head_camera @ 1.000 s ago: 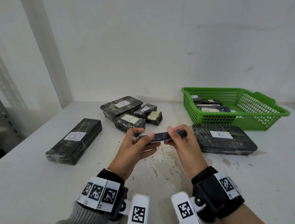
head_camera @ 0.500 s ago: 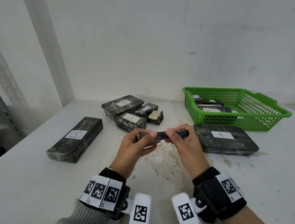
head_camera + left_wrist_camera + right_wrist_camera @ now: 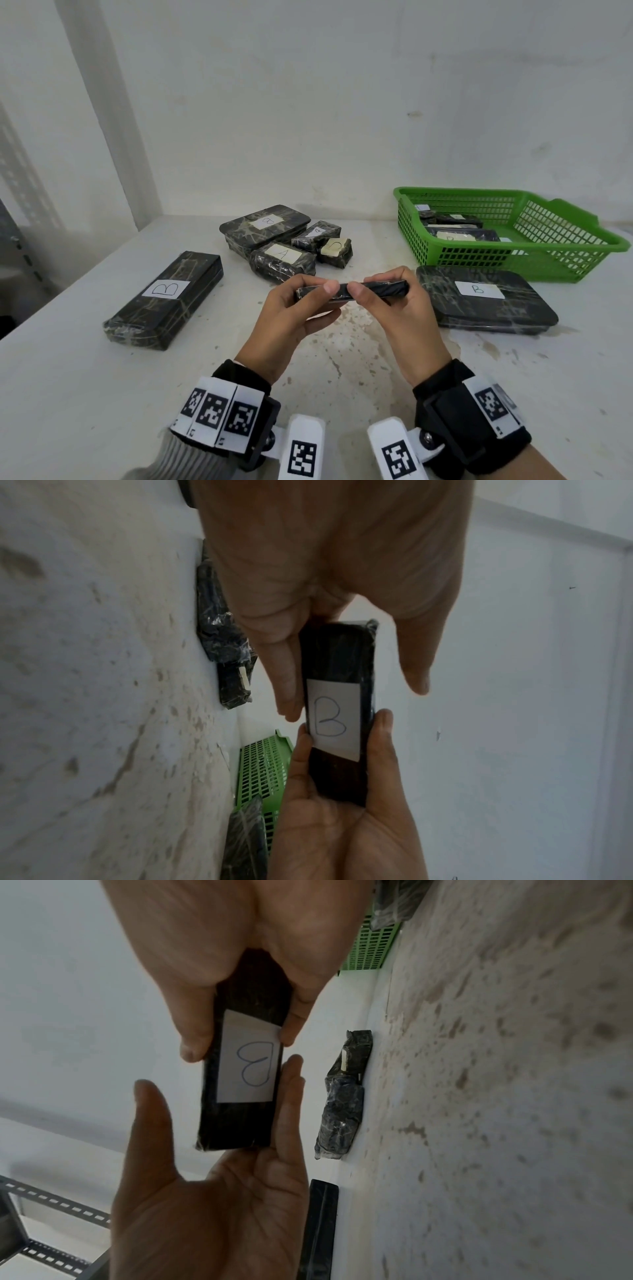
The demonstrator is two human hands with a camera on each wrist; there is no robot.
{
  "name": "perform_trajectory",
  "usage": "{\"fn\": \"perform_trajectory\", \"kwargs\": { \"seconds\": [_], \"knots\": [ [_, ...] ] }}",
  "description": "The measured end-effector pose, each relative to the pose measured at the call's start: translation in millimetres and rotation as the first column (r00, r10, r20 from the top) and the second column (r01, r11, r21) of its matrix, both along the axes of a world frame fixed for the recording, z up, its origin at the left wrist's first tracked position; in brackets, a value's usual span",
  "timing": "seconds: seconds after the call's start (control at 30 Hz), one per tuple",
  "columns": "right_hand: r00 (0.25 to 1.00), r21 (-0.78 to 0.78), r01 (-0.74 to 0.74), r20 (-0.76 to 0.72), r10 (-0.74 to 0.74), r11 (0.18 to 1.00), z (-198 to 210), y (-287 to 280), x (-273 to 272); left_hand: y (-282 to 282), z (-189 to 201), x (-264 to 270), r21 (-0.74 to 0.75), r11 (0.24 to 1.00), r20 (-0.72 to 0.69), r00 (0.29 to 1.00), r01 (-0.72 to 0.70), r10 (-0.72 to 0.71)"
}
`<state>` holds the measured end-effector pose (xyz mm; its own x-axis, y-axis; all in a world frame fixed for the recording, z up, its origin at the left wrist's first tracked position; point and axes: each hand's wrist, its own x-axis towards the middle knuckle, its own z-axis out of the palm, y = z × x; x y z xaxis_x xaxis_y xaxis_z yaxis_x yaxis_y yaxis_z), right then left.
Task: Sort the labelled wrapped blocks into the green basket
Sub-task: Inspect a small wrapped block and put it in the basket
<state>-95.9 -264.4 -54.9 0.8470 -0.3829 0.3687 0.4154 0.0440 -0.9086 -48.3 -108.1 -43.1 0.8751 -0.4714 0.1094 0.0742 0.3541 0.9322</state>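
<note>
A slim black wrapped block (image 3: 373, 289) hangs level above the middle of the table, its "B" label (image 3: 330, 721) turned toward my palms. My right hand (image 3: 394, 305) pinches one end between thumb and fingers (image 3: 192, 1039). The left hand (image 3: 294, 318) has its fingers (image 3: 291, 1085) laid along the block's far edge. Both wrist views show its thumb (image 3: 416, 680) a little way off the block. The green basket (image 3: 462, 192) stands at the back right with several labelled blocks (image 3: 455, 234) inside.
A wide "B" block (image 3: 479, 298) lies just in front of the basket, close to my right hand. A long "B" block (image 3: 164, 298) lies at the left. Behind my hands sit a wide block (image 3: 263, 226), an "A" block (image 3: 282, 260) and two small ones (image 3: 334, 250).
The held block has turned from slightly tilted to level and edge-on between my hands. Both hands stay at the same spot. Nothing on the table has moved.
</note>
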Motion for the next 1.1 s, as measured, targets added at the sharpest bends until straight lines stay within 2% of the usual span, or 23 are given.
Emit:
{"fn": "perform_trajectory", "kwargs": {
  "seconds": [0.23,0.33,0.4,0.5,0.6,0.73,0.9,1.1],
  "knots": [
    [0.999,0.029,0.006,-0.043,-0.004,1.0,-3.4,0.8,3.5,-0.4,-5.1,4.9,-0.038,0.999,0.004,0.999,-0.038,0.038],
    [0.995,0.012,-0.041,-0.087,0.041,0.999,-1.8,1.2,4.4,1.5,-2.6,6.5,-0.081,0.996,0.0,0.999,-0.044,0.044],
    [0.994,0.057,-0.087,-0.059,0.09,0.995,-1.2,0.5,3.8,2.8,-0.1,6.6,-0.143,0.989,-0.04,0.998,-0.047,0.042],
    [0.997,0.077,-0.077,-0.021,0.079,0.994,-0.2,1.4,1.8,2.0,0.9,6.4,-0.228,0.972,-0.13,0.991,-0.065,0.036],
    [0.997,0.12,-0.075,-0.022,0.078,0.99,2.4,3.0,0.0,1.6,-1.4,5.3,-0.239,0.971,-0.081,0.997,-0.027,0.007],
    [0.987,0.217,-0.133,-0.062,0.149,0.967,4.6,1.1,-0.8,3.8,-1.1,4.9,-0.231,0.973,-0.007,1.0,0.025,-0.028],
    [0.982,0.26,-0.11,-0.12,0.145,0.96,4.7,-1.0,0.9,3.7,-3.4,7.9,-0.188,0.982,-0.049,0.999,-0.012,0.003],
    [0.985,0.306,-0.105,-0.097,0.14,0.946,4.1,-2.5,3.5,5.2,-1.0,7.6,-0.21,0.978,-0.06,0.998,0.001,-0.014]
  ]
}}
